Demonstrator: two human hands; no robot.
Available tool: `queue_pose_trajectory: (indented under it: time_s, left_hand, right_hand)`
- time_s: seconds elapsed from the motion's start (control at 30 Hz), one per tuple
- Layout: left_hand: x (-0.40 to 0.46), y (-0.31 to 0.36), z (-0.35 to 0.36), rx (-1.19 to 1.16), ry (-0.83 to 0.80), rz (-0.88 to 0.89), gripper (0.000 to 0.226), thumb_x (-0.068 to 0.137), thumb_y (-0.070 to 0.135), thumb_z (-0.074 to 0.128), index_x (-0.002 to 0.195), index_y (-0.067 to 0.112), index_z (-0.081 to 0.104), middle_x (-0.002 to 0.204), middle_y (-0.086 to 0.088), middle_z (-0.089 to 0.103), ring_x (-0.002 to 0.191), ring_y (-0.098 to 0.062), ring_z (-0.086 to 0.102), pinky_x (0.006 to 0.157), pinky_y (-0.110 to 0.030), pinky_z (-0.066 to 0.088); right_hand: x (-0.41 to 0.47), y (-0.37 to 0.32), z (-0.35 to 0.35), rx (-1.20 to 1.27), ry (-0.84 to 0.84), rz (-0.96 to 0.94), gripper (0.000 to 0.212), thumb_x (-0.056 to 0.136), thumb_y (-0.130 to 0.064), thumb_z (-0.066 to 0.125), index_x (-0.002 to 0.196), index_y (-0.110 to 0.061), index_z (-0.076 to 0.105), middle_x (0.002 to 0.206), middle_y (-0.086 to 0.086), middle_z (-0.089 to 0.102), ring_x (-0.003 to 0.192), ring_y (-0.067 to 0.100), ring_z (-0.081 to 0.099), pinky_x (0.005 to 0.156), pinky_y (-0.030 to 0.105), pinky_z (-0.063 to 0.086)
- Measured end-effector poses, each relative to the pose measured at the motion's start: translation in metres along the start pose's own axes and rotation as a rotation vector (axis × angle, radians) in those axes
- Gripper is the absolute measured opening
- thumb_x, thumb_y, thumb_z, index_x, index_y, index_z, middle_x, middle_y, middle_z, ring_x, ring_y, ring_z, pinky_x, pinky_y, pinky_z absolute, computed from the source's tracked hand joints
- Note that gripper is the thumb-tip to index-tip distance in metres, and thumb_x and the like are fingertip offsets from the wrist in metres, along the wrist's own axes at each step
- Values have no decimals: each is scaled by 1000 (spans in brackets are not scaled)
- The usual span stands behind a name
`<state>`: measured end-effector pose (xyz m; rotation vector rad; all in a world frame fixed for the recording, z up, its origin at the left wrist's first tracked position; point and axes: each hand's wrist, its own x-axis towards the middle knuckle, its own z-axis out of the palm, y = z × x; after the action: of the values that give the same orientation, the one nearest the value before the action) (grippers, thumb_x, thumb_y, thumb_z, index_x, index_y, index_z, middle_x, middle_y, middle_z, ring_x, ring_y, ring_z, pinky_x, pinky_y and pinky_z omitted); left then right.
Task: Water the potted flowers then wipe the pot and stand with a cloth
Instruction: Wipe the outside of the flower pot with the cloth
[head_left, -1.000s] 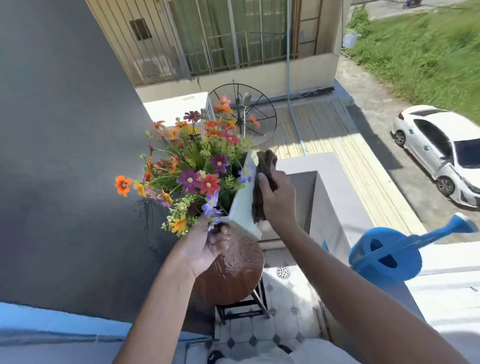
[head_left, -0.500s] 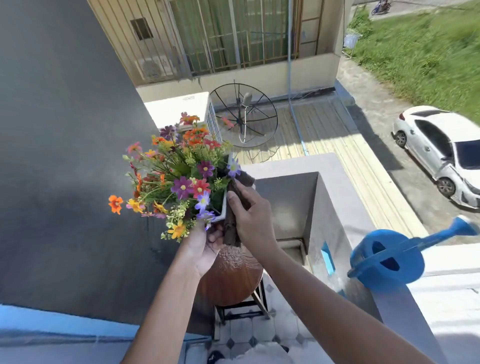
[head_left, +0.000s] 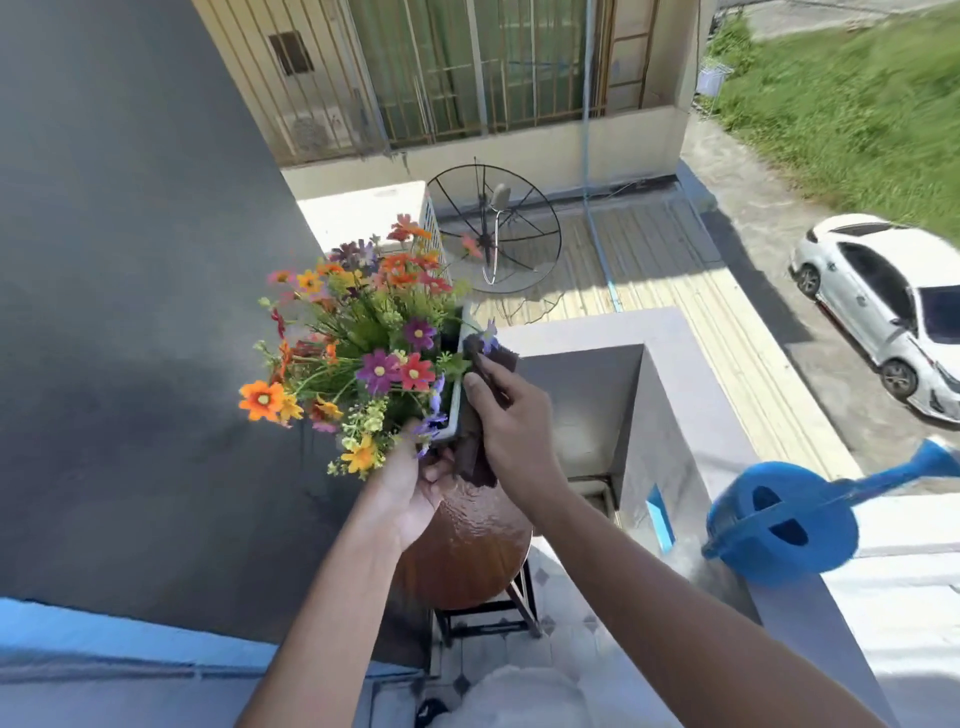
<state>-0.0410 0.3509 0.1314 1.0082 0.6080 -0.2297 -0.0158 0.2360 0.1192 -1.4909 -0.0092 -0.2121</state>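
Pot above stand — watering can right, on ledge.

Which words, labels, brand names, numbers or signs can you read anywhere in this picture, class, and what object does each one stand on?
None can be read.
Blue plastic watering can: no label shows.
White rectangular flower pot: plain on its visible side.
Dark brown cloth in the right hand: no tag shows.
White parked car: no plate or badge visible.
Round brown wooden stand: unmarked.

Round wet wooden stand; blue watering can on ledge.
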Motion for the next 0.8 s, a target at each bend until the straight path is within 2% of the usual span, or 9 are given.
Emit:
queue_pose_trajectory:
  time_s: [0.07, 0.13, 0.23, 0.37, 0.43, 0.53, 0.6, 0.67, 0.8]
  left_hand:
    - [-2, -5, -1, -24, -31, -25, 34, 103, 20, 39, 75, 7, 52, 46, -4, 50, 29, -5, 31, 31, -15, 30]
    - [-6, -8, -2, -20, -54, -51, 33, 103, 19, 39, 76, 5, 52, 49, -6, 51, 29, -4, 31, 30, -13, 30]
    - [-9, -10, -3, -44, -51, -52, 30, 103, 19, 42, 80, 7, 56, 50, -6, 50, 29, -4, 32, 33, -12, 29]
    - [-8, -5, -3, -4, -51, -15, 30, 102, 9, 38, 75, 5, 51, 55, -6, 46, 30, -4, 31, 32, -12, 26]
    - [-5, -6, -3, 25, -27, 5, 30, 102, 10, 37, 76, 5, 50, 57, -6, 46, 30, -3, 31, 32, -13, 25]
    - [-1, -5, 2, 23, -1, 25, 31, 104, 12, 36, 76, 5, 51, 56, -6, 48, 30, -3, 31, 32, -13, 24]
    - [1, -1, 5, -25, -11, 34, 31, 104, 14, 37, 77, 7, 51, 50, -4, 49, 29, -3, 31, 31, -14, 24]
    - [2, 1, 6, -9, -11, 74, 33, 103, 14, 34, 73, 11, 49, 43, 1, 50, 28, -3, 32, 33, -15, 24]
    - [-3, -2, 2, 161, -27, 93, 38, 102, 12, 28, 71, 10, 50, 44, -1, 53, 30, -4, 29, 33, -16, 19]
  right_hand:
    - [12, 1, -1, -8, 45, -39, 28, 97, -17, 63, 123, -10, 71, 112, -2, 74, 103, 7, 67, 90, 24, 54]
    - [28, 6, -8, -40, 105, -44, 27, 97, -17, 61, 122, -8, 71, 106, 0, 75, 92, 5, 66, 81, 21, 54]
    - [45, 26, -24, -98, 164, 47, 17, 95, -17, 61, 104, -11, 74, 77, -9, 66, 66, -4, 54, 64, 23, 47]
    - [40, 53, -28, -115, 175, 188, 35, 91, -35, 59, 112, -10, 73, 95, 4, 75, 80, 6, 60, 77, 35, 55]
    - [34, 46, -24, -75, 146, 168, 21, 95, -21, 57, 103, -8, 72, 80, -3, 68, 69, 2, 55, 64, 25, 49]
    - [26, 26, -16, -12, 109, 111, 11, 98, -14, 59, 96, -9, 69, 71, -13, 60, 61, -7, 50, 63, 16, 41]
    - [13, 10, -9, 15, 21, 40, 12, 97, -10, 61, 102, -12, 72, 77, -17, 66, 67, -10, 57, 67, 13, 45]
    - [3, 2, -3, 100, -38, 36, 18, 97, -11, 62, 109, -15, 74, 92, -8, 75, 83, -3, 65, 77, 20, 53]
    - [15, -5, -4, 207, 59, 65, 28, 95, -19, 64, 120, -9, 72, 107, 6, 76, 96, 15, 71, 89, 37, 58]
